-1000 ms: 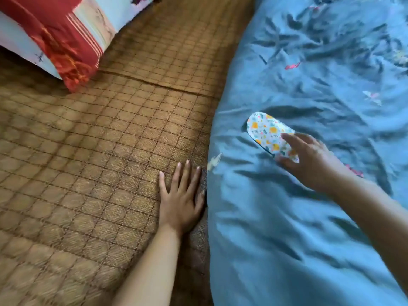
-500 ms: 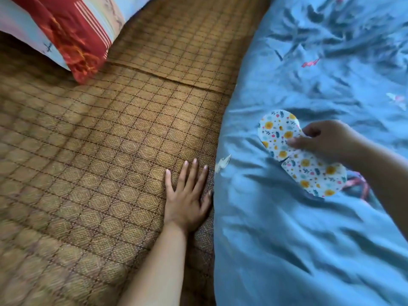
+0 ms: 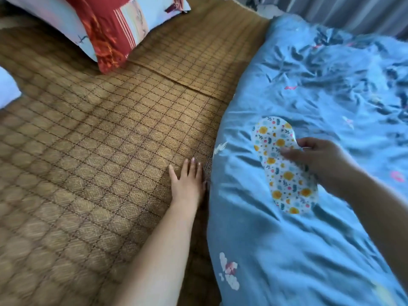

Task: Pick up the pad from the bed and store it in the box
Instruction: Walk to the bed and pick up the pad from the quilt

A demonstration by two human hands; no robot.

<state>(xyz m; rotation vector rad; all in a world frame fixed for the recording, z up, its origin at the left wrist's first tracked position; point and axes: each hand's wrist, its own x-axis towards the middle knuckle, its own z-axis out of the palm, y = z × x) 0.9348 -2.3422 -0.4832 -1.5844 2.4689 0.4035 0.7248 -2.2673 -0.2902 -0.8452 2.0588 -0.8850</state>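
Floral pad [image 3: 284, 166] pinched mid-length by right hand [image 3: 320, 160]: lift clear of quilt [image 3: 287, 250], keep left hand [image 3: 187, 184] spread flat on mat [image 3: 99, 162] for balance.

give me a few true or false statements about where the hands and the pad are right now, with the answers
1. The right hand grips the floral pad at its long edge. True.
2. The left hand is holding the pad too. False: it lies flat and open on the woven mat, apart from the pad.
3. The pad is over the blue quilt. True.
4. The pad is plain white. False: it is white with yellow flowers and small coloured dots.
5. The red patterned pillow lies on the quilt beside the pad. False: it lies on the mat at the far left.
6. The storage box stands next to the left hand. False: no box is in view.
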